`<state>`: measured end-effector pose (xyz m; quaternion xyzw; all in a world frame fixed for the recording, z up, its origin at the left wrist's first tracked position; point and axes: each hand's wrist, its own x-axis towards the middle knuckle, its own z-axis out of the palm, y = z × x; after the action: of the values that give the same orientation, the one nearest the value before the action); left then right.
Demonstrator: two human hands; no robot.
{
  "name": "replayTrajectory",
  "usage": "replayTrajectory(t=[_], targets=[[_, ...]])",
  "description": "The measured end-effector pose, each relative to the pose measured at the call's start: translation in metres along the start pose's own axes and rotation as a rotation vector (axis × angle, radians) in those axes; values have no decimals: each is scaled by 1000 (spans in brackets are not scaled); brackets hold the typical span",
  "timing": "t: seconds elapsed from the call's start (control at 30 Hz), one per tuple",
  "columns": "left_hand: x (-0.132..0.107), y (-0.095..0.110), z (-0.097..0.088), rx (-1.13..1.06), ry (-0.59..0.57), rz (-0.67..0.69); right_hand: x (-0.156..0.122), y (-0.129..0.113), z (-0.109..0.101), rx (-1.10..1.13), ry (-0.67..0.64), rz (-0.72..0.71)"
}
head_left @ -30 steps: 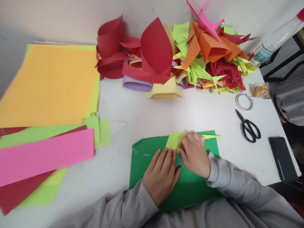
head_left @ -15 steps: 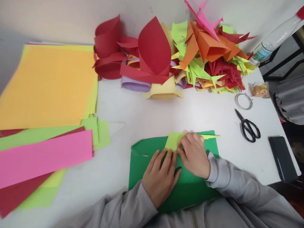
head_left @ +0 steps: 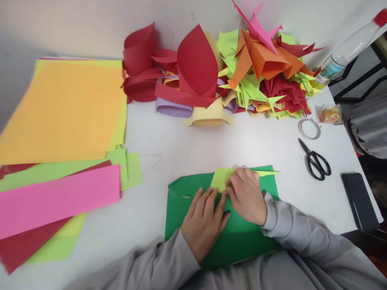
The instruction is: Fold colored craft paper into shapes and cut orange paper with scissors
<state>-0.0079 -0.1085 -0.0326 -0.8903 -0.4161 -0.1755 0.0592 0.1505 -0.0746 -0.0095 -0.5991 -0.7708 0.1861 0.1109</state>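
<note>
A folded piece of yellow-green paper [head_left: 219, 177] lies on a dark green board [head_left: 242, 241] in front of me, its narrow pointed end sticking out to the right. My left hand [head_left: 204, 225] rests palm down, fingers spread, with the fingertips on the paper's near edge. Over the middle of the paper, my right hand [head_left: 247, 195] is closed, thumb and fingers pinching at the near edge by the left fingertips. The right hand covers much of the paper, so the fold beneath is hidden.
To the left lie orange sheets [head_left: 72, 108] and a pink strip [head_left: 60, 200]. Red paper shapes [head_left: 198, 60] and a heap of folded orange paper [head_left: 266, 58] stand behind. Scissors [head_left: 316, 161], a tape roll [head_left: 309, 129], a wrapped snack [head_left: 330, 114], a black phone [head_left: 359, 201] and a bottle [head_left: 347, 50] are right.
The camera view has shifted slightly. Both hands stay almost where they were on the yellow-green paper, the left fingers moving only a little along its edge.
</note>
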Motion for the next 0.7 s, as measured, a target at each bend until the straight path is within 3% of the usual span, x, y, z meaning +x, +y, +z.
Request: replayTrajectory(t=[0.5, 0.7], targets=[[2, -3, -2, 48, 12, 44, 2, 0, 2, -32, 31, 7], [1, -4, 4, 43, 77, 94, 2, 3, 5, -39, 56, -14]])
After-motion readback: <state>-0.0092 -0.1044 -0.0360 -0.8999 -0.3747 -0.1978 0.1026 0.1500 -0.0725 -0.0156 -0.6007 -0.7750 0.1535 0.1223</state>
